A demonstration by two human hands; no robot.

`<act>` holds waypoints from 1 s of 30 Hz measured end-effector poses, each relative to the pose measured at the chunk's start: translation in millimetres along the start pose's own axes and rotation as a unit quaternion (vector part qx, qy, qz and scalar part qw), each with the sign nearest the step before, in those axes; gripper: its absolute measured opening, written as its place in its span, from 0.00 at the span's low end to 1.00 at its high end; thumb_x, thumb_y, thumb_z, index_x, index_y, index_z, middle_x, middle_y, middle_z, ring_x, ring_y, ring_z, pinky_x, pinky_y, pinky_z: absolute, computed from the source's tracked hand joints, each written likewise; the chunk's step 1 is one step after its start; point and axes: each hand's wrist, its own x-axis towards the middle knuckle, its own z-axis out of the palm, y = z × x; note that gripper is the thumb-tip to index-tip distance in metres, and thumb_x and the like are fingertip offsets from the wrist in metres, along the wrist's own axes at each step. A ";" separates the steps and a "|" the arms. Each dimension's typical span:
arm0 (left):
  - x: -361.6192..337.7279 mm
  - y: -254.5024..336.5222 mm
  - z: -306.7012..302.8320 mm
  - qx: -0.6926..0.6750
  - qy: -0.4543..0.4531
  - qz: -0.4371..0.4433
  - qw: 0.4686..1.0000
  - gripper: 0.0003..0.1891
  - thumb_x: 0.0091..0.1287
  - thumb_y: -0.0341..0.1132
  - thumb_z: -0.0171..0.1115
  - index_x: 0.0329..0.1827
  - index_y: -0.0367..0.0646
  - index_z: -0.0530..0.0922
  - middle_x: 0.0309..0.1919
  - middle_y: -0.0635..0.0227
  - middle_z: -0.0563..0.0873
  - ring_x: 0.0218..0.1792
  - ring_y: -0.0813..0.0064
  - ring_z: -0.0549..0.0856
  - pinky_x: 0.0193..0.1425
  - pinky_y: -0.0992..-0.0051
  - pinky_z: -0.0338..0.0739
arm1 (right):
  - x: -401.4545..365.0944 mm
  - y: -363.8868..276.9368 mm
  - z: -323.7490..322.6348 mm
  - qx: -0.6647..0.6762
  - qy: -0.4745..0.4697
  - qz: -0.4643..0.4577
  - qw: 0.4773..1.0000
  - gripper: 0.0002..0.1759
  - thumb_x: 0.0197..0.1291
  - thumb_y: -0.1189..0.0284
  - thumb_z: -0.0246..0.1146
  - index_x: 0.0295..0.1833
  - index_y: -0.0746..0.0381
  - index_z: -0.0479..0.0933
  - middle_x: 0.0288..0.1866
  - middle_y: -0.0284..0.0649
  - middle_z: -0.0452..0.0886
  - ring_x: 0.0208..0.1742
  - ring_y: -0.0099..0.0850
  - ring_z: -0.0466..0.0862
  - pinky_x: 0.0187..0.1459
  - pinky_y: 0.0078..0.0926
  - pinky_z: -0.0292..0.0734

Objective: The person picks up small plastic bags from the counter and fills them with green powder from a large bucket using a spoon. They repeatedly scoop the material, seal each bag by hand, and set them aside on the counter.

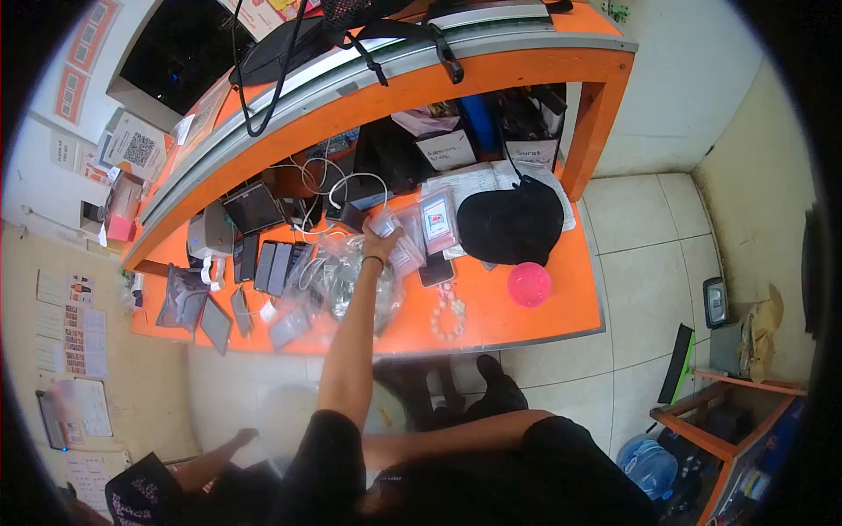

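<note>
My left hand (381, 244) reaches over the orange desk, a dark band at its wrist. Its fingers close on a clear plastic packet (404, 256) with pinkish edges. Just right of it lies a similar packet with a printed label (437, 221). Below the hand, a large clear plastic bag (351, 285) holds contents I cannot make out. A phone (437, 270) with a beaded strap (450, 316) rests right of the bag. My right forearm (456, 440) crosses low in front of my body; its hand is hidden behind my left arm.
A black cloth item (511, 219) and a pink bowl (530, 285) occupy the desk's right side. Several phones (274, 267), cables and a small printer-like box (210, 232) sit left. An orange beam (386, 95) spans above the desk. Another person's arm (215, 458) is at lower left.
</note>
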 end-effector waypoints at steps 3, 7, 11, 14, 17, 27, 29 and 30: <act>-13.1 17.2 -11.3 -0.031 0.018 0.052 0.998 0.56 0.46 0.52 0.78 0.76 0.48 0.55 0.57 0.47 0.80 0.49 0.60 0.85 0.52 0.67 0.81 | -2.1 -9.2 -6.7 0.008 -0.027 -0.031 0.999 0.09 0.60 0.64 0.60 0.38 0.56 0.82 0.37 0.39 0.80 0.42 0.37 0.81 0.44 0.38 0.68; -9.3 29.6 -8.6 0.081 -0.042 0.103 0.990 0.48 0.45 0.49 0.78 0.70 0.48 0.63 0.55 0.47 0.82 0.57 0.51 0.82 0.61 0.61 0.77 | -5.5 26.4 118.7 0.016 0.053 -0.016 0.998 0.11 0.60 0.63 0.60 0.38 0.58 0.82 0.37 0.40 0.80 0.44 0.37 0.81 0.46 0.38 0.67; -24.2 52.5 -11.3 0.043 -0.064 0.142 0.987 0.40 0.44 0.45 0.80 0.60 0.48 0.69 0.52 0.50 0.83 0.56 0.53 0.83 0.59 0.60 0.77 | -11.2 -0.6 19.8 0.000 -0.031 0.020 0.999 0.11 0.60 0.64 0.61 0.35 0.60 0.82 0.36 0.41 0.80 0.44 0.38 0.82 0.47 0.37 0.68; -15.3 40.5 -6.7 0.059 -0.022 0.178 0.982 0.36 0.42 0.44 0.82 0.54 0.47 0.71 0.51 0.51 0.81 0.55 0.51 0.80 0.59 0.58 0.75 | -10.7 11.0 60.9 0.093 0.060 0.023 0.994 0.11 0.59 0.64 0.61 0.35 0.61 0.82 0.36 0.41 0.80 0.44 0.39 0.82 0.47 0.36 0.69; -17.4 35.7 -8.5 0.142 0.067 0.291 0.944 0.31 0.43 0.45 0.81 0.48 0.45 0.76 0.49 0.53 0.79 0.54 0.51 0.77 0.59 0.58 0.73 | -10.2 10.0 56.6 0.095 0.085 0.017 0.992 0.12 0.59 0.64 0.61 0.37 0.61 0.81 0.36 0.41 0.80 0.44 0.39 0.82 0.47 0.36 0.69; -75.4 77.7 -67.1 0.111 -0.086 0.299 0.944 0.10 0.59 0.33 0.68 0.41 0.37 0.84 0.45 0.55 0.86 0.43 0.58 0.86 0.51 0.64 0.79 | -14.0 -7.5 -14.0 -0.016 -0.017 -0.011 1.000 0.13 0.61 0.59 0.60 0.35 0.57 0.79 0.35 0.37 0.79 0.42 0.33 0.81 0.43 0.34 0.69; -72.7 73.9 -77.5 0.081 -0.102 0.320 0.938 0.12 0.59 0.32 0.67 0.45 0.37 0.84 0.47 0.55 0.86 0.44 0.57 0.86 0.50 0.65 0.81 | -15.1 -7.4 -16.7 -0.023 -0.018 -0.016 0.999 0.13 0.61 0.59 0.59 0.34 0.57 0.79 0.35 0.36 0.79 0.41 0.33 0.81 0.43 0.33 0.69; -69.1 67.5 -82.2 0.051 -0.120 0.341 0.931 0.15 0.60 0.30 0.65 0.50 0.36 0.83 0.50 0.55 0.85 0.45 0.57 0.87 0.49 0.66 0.82 | -15.3 -7.4 -18.0 -0.030 -0.018 -0.019 0.999 0.13 0.62 0.59 0.59 0.34 0.57 0.78 0.34 0.36 0.79 0.41 0.32 0.81 0.43 0.32 0.68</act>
